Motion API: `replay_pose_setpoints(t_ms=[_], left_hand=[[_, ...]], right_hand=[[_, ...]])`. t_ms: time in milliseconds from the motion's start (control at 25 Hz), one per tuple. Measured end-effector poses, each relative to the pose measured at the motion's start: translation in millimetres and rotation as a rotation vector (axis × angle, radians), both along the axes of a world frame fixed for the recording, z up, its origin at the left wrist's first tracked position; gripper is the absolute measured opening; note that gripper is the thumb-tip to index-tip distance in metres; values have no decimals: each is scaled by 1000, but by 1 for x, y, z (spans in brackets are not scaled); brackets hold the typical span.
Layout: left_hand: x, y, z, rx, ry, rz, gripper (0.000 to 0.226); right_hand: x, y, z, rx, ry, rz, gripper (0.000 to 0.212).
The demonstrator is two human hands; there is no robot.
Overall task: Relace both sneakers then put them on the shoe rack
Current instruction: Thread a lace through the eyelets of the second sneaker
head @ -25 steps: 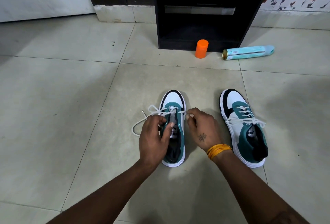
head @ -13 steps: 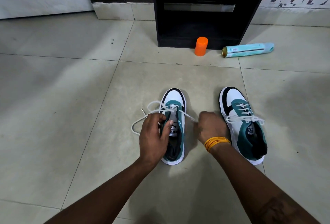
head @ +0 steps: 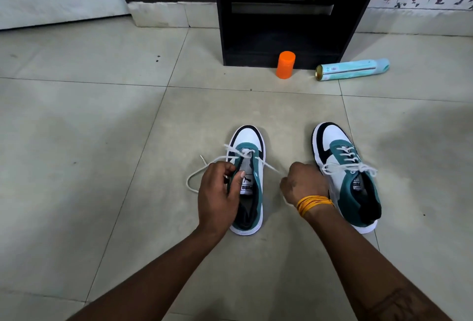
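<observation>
Two white, teal and black sneakers stand on the tiled floor, toes away from me. The left sneaker (head: 249,139) has its white lace (head: 194,171) only through the front eyelets, with a loose loop lying to its left. My left hand (head: 218,192) grips the sneaker's left collar, thumb on the tongue. My right hand (head: 303,184) is a fist pinching the lace's right end, drawn taut to the right. The right sneaker (head: 346,175) is fully laced and tied. The black shoe rack (head: 284,13) stands ahead.
An orange cap (head: 285,65) stands in front of the rack's base. A light blue spray can (head: 353,69) lies on its side to the right of it. A white door is at far left and a floral wall at far right.
My right hand has pulled the lace end out to the right, away from the left sneaker, tightening it. My left hand stays on the shoe's collar.
</observation>
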State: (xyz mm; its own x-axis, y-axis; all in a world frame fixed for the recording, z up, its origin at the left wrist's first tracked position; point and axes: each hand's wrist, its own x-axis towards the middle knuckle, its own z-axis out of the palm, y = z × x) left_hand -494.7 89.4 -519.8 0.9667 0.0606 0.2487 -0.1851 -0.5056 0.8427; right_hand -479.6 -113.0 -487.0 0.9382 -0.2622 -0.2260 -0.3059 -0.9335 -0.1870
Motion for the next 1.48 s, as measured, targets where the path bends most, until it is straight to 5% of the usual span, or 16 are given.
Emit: replay_pose_setpoints(t_ms=[240,360,520,760,1000,1480], left_hand=[[0,-1,1,57,-31,-8,16],[0,-2,0,56,-28,-11,19],[0,-1,0,33,-1,-7,23],[1,-2,0,38,-7,-6,20],[0,-4,3,45,-9,-3,18],[-3,-6,5,44,-6,29,10]], right_hand=[[7,36,14,160,-284,189,21],[12,34,9,165,-242,138,16],[8,12,4,-36,49,77,22],[8,35,4,21,-290,208,26],[5,24,-10,-32,-130,117,26],[9,26,-15,151,-348,155,25]])
